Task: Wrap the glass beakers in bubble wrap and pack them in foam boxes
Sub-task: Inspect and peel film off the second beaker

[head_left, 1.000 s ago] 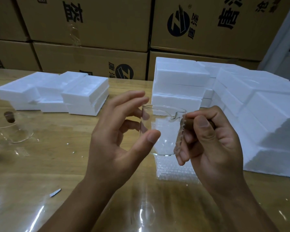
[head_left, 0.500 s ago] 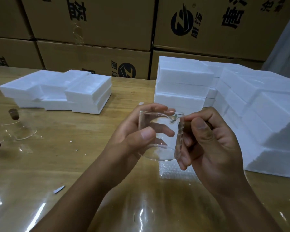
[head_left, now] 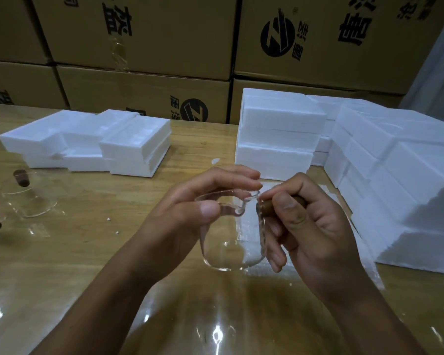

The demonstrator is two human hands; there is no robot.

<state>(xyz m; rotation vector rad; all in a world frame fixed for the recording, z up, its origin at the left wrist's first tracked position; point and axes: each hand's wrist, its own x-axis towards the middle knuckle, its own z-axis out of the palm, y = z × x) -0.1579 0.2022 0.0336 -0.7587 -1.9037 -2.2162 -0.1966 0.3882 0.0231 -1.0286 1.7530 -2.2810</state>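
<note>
A clear glass beaker [head_left: 228, 242] with a pouring spout is held upright above the wooden table [head_left: 100, 239]. My left hand [head_left: 190, 216] grips its rim, thumb in front and fingers curled over the far side. My right hand [head_left: 305, 226] holds the beaker's brown wooden handle [head_left: 267, 210] on the right side, thumb on top. A sheet of bubble wrap [head_left: 254, 267] lies on the table under the beaker. White foam boxes [head_left: 280, 134] are stacked behind.
More foam boxes [head_left: 395, 175] pile up on the right, and low foam pieces [head_left: 100, 144] lie at the back left. Another glass beaker [head_left: 28, 198] with a brown handle stands at the left edge. Cardboard cartons [head_left: 164, 47] form the back wall. Clear plastic film [head_left: 215, 329] covers the near table.
My left hand went from open beside the beaker to gripping its rim. The beaker has come down a little nearer the bubble wrap, and my view has shifted slightly.
</note>
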